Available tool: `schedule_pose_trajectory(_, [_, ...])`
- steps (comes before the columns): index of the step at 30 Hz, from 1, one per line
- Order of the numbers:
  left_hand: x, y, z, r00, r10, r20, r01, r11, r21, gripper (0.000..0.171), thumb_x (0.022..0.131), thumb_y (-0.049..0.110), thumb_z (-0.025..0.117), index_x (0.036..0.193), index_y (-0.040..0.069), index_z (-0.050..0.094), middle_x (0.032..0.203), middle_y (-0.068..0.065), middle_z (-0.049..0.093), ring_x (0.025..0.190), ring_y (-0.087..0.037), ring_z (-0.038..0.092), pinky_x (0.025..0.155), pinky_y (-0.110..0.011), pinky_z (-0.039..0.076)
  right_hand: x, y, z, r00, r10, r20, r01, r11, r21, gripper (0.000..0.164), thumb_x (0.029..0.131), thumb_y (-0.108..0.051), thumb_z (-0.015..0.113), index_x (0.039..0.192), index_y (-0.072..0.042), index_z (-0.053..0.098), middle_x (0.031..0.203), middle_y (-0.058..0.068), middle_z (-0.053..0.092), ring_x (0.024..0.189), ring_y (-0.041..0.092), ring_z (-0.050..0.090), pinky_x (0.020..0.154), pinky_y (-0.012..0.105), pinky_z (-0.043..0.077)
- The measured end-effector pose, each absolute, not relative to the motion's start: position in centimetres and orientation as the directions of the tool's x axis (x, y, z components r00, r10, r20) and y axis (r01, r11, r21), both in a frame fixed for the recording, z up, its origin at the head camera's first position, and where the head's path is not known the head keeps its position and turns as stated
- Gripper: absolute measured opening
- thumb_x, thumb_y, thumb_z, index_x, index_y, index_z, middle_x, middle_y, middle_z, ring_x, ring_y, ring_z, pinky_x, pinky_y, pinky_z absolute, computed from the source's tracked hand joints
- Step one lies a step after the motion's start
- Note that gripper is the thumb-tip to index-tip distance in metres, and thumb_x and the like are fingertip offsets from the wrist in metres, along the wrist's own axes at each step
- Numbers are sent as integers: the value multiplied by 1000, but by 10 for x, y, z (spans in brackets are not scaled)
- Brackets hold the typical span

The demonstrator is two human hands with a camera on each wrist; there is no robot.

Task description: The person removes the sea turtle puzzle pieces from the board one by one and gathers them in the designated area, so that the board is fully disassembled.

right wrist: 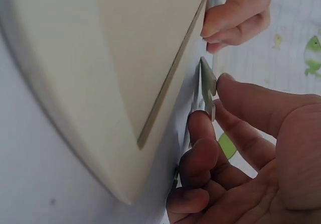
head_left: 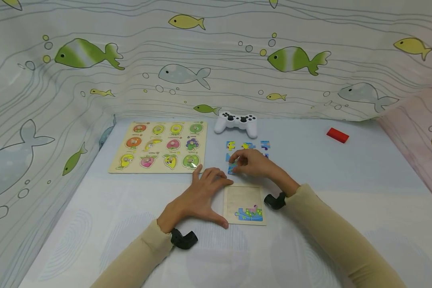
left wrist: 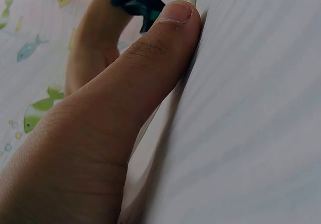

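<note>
A square wooden puzzle tray lies on the table, with a few joined jigsaw pieces in its lower right corner. My left hand is spread along the tray's left side, fingertips at the top left corner and thumb at the bottom left. Beyond the tray's far edge, my right hand pinches a puzzle piece between thumb and fingers. That piece is tilted up in the right wrist view, its picture hidden there. In the left wrist view the left thumb lies along the tray's edge.
Several loose pieces lie past the right hand, partly covered by it. Behind them stands a white game controller. A wooden fruit puzzle board is at the back left, a red block at the back right. Fish-print cloth hangs behind.
</note>
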State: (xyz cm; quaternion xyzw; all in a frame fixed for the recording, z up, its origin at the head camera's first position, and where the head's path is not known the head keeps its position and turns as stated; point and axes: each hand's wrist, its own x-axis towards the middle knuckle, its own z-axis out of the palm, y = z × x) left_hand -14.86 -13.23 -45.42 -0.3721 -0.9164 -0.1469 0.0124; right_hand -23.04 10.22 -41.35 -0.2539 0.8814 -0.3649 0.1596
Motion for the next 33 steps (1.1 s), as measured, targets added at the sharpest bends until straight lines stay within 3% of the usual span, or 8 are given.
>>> schedule_pose_trajectory(11, [-148,-131,-453,-718,681,146,691,672,265,112,53,89,75,144,29,53,140,3,46,141,-20,31,117,-71,7,-227,97,-413,-787,-612,-79,-447,654,-610,33,88,-19,79,119,-9,71,93,4,68,81,16,57,70,27,47])
schedule_pose_trajectory(18, [-148,-132,-454,-722,677,141,687,678,262,112,53,89,75,145,29,52,141,4,45,142,-20,31,117,-71,6,-224,91,-410,-795,-600,-90,-484,716,-504,31,88,-24,80,116,-13,74,107,5,70,96,20,63,83,36,54])
schedule_pose_trajectory(33, [-148,-132,-454,-716,681,153,694,671,261,112,52,89,75,144,28,52,141,2,45,142,-21,31,116,-71,7,-223,91,-409,-795,-598,-103,-463,707,-534,30,89,-23,80,117,-15,75,111,6,69,102,22,64,88,38,55])
